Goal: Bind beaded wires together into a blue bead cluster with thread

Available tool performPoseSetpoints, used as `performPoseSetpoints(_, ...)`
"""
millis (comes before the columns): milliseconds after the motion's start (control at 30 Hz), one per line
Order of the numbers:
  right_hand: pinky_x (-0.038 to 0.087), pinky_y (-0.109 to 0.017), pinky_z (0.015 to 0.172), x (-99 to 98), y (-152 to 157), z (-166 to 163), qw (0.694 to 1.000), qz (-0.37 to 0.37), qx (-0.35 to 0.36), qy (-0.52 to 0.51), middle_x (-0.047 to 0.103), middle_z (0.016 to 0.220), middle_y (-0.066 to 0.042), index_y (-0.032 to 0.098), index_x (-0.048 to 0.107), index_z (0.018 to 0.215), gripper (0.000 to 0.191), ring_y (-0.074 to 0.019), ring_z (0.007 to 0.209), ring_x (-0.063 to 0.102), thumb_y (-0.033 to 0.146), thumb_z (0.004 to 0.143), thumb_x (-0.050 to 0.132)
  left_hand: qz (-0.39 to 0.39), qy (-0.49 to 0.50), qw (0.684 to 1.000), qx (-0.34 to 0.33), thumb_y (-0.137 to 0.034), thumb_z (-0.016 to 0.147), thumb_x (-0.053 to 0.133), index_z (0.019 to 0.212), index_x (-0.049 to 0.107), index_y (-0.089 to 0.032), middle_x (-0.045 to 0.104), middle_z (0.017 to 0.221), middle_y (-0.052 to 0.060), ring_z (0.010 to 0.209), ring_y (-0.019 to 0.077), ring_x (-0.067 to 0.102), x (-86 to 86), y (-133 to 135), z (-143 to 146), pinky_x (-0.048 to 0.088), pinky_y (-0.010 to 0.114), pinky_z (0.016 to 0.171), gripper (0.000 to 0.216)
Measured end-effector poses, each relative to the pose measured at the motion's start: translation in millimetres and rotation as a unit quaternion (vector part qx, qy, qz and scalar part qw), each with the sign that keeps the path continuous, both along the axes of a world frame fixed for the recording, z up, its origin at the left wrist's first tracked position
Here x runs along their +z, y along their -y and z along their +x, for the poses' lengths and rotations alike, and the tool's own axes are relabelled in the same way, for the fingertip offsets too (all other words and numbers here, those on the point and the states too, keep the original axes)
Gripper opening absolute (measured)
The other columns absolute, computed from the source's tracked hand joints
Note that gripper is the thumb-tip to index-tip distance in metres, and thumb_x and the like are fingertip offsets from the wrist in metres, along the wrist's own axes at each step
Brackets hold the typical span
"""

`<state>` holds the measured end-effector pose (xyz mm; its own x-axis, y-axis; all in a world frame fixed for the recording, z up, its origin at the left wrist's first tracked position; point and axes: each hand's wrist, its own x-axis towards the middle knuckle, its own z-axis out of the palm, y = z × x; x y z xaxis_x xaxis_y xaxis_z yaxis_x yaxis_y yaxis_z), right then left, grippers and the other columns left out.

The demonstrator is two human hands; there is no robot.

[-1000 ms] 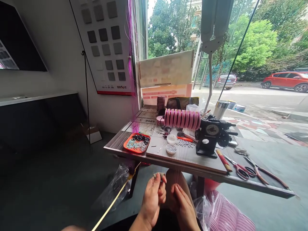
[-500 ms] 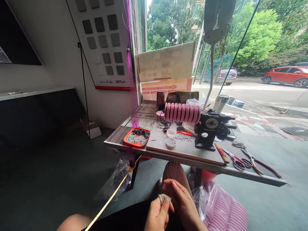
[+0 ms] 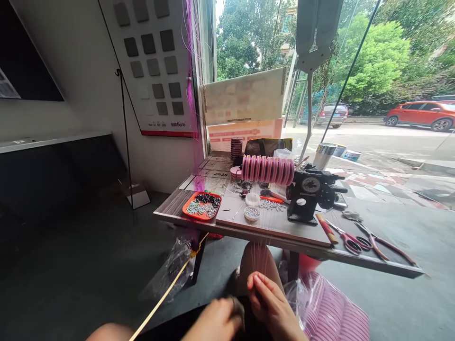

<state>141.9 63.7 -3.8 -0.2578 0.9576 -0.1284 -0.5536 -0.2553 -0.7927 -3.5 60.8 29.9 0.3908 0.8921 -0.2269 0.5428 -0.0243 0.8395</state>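
Near my lap, my right hand [image 3: 270, 303] is closed, its thumb and fingertips pinching several fine, clear threads [image 3: 259, 258]. The threads run up over the table edge toward the row of pink spools [image 3: 268, 170] on a black winding machine [image 3: 307, 192]. Lower and to the left, my left hand [image 3: 216, 319] is smeared by motion, with its fingers curled round a small greyish cloth [image 3: 238, 309]. A gap separates the two hands. What lies inside the left fist is hidden.
On the table [image 3: 170, 213] are a red tray of beads [image 3: 201, 206], a round dish of beads [image 3: 252, 214], scissors [image 3: 350, 239] and pliers [image 3: 384, 244]. A yellowish stick [image 3: 163, 296] slants across at left. Bagged pink spools [image 3: 334, 308] lie low at right.
My left hand has moved down and left with the cloth, away from my right hand. The right fingers, looser before, have closed together on the threads.
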Motion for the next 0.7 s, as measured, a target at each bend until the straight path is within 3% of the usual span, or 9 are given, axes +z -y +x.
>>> performPoseSetpoints(100, 0.010, -0.018, 0.039, 1.9, -0.6, -2.1, 1.000, 0.012, -0.001, 0.017, 0.033, 0.045, 0.009, 0.018, 0.054, 0.071, 0.040, -0.0034, 0.040, 0.019, 0.058, 0.072, 0.061, 0.109, 0.057, 0.983, 0.138, -0.029, 0.083, 0.044, 0.099, 0.062, -0.019, 0.069, 0.090, 0.007, 0.087, 0.0203, 0.061, 45.8, -31.3, 13.0, 0.042, 0.028, 0.079, 0.027)
performPoseSetpoints(200, 0.010, -0.019, 0.039, 4.3, -0.7, -4.8, 0.999, 0.024, -0.001, 0.029, 0.034, 0.046, 0.008, 0.018, 0.054, 0.072, 0.041, -0.0039, 0.040, 0.020, 0.059, 0.072, 0.060, 0.137, 0.056, 0.978, 0.148, -0.036, 0.071, 0.063, 0.090, 0.065, -0.017, 0.071, 0.080, 0.008, 0.076, 0.0225, 0.063, 71.5, -55.3, 40.4, 0.045, 0.030, 0.070, 0.028)
performPoseSetpoints(300, 0.010, -0.020, 0.040, 3.2, -1.2, -6.7, 0.999, 0.029, -0.008, 0.030, 0.035, 0.047, 0.007, 0.019, 0.055, 0.071, 0.040, -0.0047, 0.041, 0.021, 0.058, 0.073, 0.060, 0.144, 0.021, 0.976, 0.165, -0.029, 0.067, 0.065, 0.069, 0.065, -0.017, 0.070, 0.067, 0.008, 0.066, 0.0235, 0.063, 73.7, -60.3, 59.1, 0.043, 0.031, 0.062, 0.012)
performPoseSetpoints(400, 0.011, -0.021, 0.042, -0.5, -2.2, -7.6, 0.999, 0.036, -0.018, 0.023, 0.034, 0.048, 0.007, 0.019, 0.056, 0.071, 0.037, -0.0059, 0.043, 0.021, 0.056, 0.075, 0.059, 0.164, -0.010, 0.970, 0.181, -0.024, 0.075, 0.056, 0.060, 0.062, -0.018, 0.068, 0.062, 0.009, 0.062, 0.0226, 0.062, 68.4, -53.1, 60.7, 0.040, 0.031, 0.061, 0.018)
performPoseSetpoints(700, 0.009, -0.019, 0.039, -4.7, -2.9, -7.0, 0.997, 0.051, -0.036, 0.043, 0.054, 0.051, 0.002, 0.017, 0.059, 0.084, 0.040, -0.0024, 0.038, 0.021, 0.056, 0.079, 0.054, 0.199, -0.065, 0.953, 0.220, -0.024, 0.077, 0.056, 0.059, 0.063, -0.020, 0.065, 0.059, 0.008, 0.060, 0.0224, 0.061, 71.9, -38.0, 40.9, 0.036, 0.030, 0.061, 0.020)
